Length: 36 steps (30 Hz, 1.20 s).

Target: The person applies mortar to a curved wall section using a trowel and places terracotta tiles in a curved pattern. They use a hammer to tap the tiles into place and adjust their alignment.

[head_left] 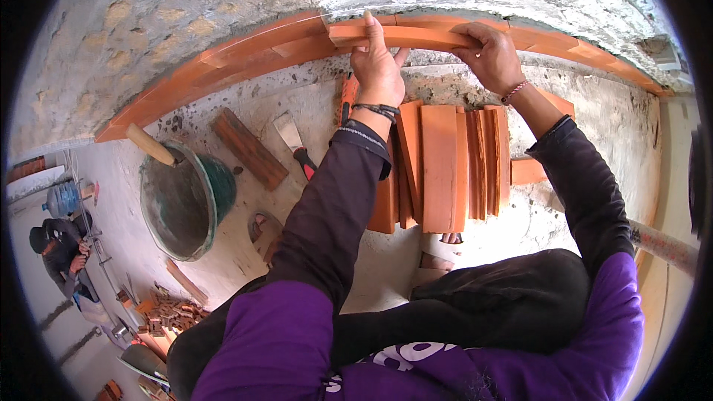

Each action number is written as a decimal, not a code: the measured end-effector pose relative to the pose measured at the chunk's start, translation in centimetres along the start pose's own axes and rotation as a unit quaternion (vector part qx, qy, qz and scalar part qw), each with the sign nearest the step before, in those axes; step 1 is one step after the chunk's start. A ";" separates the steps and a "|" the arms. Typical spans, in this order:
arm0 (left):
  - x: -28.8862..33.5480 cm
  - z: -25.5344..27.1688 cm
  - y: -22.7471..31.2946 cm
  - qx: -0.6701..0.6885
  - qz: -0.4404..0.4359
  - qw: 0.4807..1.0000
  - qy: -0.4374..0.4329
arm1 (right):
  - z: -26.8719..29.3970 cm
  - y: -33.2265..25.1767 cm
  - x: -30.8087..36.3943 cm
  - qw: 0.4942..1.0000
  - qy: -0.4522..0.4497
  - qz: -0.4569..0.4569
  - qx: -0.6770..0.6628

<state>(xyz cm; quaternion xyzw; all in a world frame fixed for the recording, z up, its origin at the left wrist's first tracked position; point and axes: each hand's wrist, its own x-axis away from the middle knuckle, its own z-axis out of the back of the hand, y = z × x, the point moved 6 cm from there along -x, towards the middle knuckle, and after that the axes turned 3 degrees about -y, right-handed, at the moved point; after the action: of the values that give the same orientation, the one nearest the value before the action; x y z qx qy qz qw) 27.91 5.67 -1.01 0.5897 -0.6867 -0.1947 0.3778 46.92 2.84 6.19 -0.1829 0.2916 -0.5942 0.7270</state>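
Note:
A long, narrow terracotta tile is held up against the row of terracotta tiles set along the foot of the rough wall. My left hand is closed on its left part, thumb over the upper edge and fingers below. Near the right end, my right hand pinches the same tile between thumb and fingers. Below my hands, a stack of loose terracotta tiles stands on edge on the floor. Left of my left forearm lies a scraper with a red and black handle.
A dark green bucket with a wooden handle sticking out stands at left. Beside it lies a dark reddish-brown block. Broken tile pieces are heaped at lower left. Farther left, another person sits. A pole slants at right.

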 end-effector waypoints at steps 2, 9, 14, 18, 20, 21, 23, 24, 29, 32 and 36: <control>-1.1 0.6 -0.1 0.013 0.007 1.000 0.015 | -0.2 0.9 -0.6 1.000 0.001 -0.029 -0.005; -1.6 0.0 0.9 -0.033 0.042 0.995 0.090 | -1.1 4.0 -1.4 0.993 -0.008 -0.101 -0.068; -2.0 -0.7 0.9 -0.027 0.062 0.991 0.111 | -1.1 5.7 -1.4 0.984 0.016 -0.136 -0.118; -2.5 -0.7 1.6 -0.056 0.046 0.990 0.125 | -0.8 5.6 -1.9 0.986 0.037 -0.148 -0.067; -2.5 -0.8 1.9 -0.048 0.061 0.989 0.124 | -0.7 5.9 -2.2 0.988 0.043 -0.140 -0.044; -2.5 -0.9 2.0 -0.044 0.068 0.989 0.125 | -0.8 6.1 -2.3 0.989 0.057 -0.127 -0.039; -2.5 -1.0 2.1 -0.050 0.066 0.987 0.139 | -1.1 6.6 -2.5 0.991 0.086 -0.100 -0.028; -2.4 -1.1 2.2 -0.048 0.070 0.987 0.135 | -1.1 6.7 -2.6 0.990 0.085 -0.107 -0.027; -2.5 -1.1 2.4 -0.071 0.055 0.987 0.136 | -1.3 7.2 -3.1 0.986 0.096 -0.131 -0.040; -3.3 -0.4 1.8 -0.084 0.040 0.980 0.178 | -1.3 7.5 -3.0 0.984 0.106 -0.140 -0.028; -2.8 -0.9 2.5 -0.070 0.061 0.986 0.139 | -1.3 7.2 -2.5 0.979 0.124 -0.160 -0.036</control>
<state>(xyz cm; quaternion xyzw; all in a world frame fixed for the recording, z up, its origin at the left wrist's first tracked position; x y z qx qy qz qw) 27.01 9.09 0.55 0.5398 -0.6468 -0.1348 0.5216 51.21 7.01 1.30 -0.1781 0.3672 -0.7098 0.5741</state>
